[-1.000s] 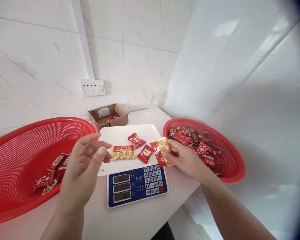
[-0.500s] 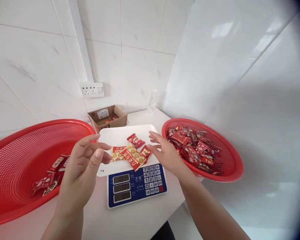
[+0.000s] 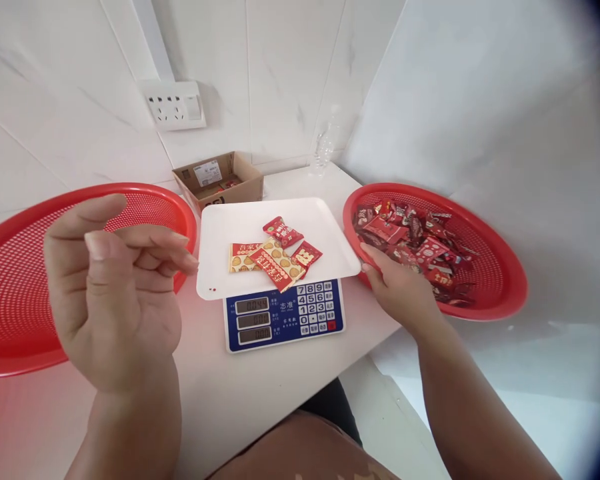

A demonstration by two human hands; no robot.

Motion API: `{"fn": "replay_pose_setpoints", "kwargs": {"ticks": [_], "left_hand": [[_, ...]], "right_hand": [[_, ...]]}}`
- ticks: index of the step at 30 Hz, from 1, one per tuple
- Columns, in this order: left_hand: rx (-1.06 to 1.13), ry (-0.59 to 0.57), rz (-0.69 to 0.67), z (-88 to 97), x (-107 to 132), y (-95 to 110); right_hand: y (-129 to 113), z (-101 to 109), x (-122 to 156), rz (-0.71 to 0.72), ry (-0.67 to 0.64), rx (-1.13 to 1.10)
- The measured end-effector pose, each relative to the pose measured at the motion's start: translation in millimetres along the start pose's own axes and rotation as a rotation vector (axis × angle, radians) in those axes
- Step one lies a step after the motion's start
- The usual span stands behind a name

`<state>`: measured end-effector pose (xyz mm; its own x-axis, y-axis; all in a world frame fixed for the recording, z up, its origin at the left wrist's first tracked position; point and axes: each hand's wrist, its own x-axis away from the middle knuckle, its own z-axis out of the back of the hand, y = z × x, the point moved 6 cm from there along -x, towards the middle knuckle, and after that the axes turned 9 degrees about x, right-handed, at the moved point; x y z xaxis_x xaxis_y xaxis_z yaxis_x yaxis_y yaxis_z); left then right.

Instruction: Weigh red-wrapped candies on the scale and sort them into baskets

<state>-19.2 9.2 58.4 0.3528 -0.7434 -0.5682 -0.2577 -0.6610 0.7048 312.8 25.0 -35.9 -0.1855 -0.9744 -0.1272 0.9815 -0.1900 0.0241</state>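
A digital scale (image 3: 285, 333) with a blue keypad panel stands on the table, its white tray (image 3: 220, 220) on top. Several wrapped snacks lie grouped on the tray: two red-and-yellow packets (image 3: 278, 264) overlapping, a red packet (image 3: 283, 231) behind them and another red packet (image 3: 307, 255) at their right. My left hand (image 3: 125, 293) is raised left of the tray, palm turned inward, fingers loosely bent and apart, with nothing in it. By the tray's right edge and the near rim of the right basket, my right hand (image 3: 403, 283) has its fingers extended, with no packet visible in them.
The right red basket (image 3: 510, 293) holds many red packets. At left, a larger red basket (image 3: 10, 287) is partly covered by my left hand. Behind the scale are a cardboard box (image 3: 240, 190) and a clear plastic bottle (image 3: 324, 150). A wall socket (image 3: 173, 107) is above.
My right hand has moved right, from over the tray to beside the right basket. My left hand has drawn back left, away from the packets. The view has tipped downward.
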Motion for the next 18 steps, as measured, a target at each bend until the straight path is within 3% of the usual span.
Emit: {"fn": "replay_pose_setpoints", "kwargs": {"ticks": [8,18], "left_hand": [[0.008,-0.064,0.014,-3.3,1.3,-2.3],[0.054,-0.062,0.055,-4.8,3.1,-6.0]], "right_hand": [[-3.5,-1.9,1.2,-0.007,0.015,0.069],[-6.9,-1.3,2.5,0.013,0.073,0.105]]}}
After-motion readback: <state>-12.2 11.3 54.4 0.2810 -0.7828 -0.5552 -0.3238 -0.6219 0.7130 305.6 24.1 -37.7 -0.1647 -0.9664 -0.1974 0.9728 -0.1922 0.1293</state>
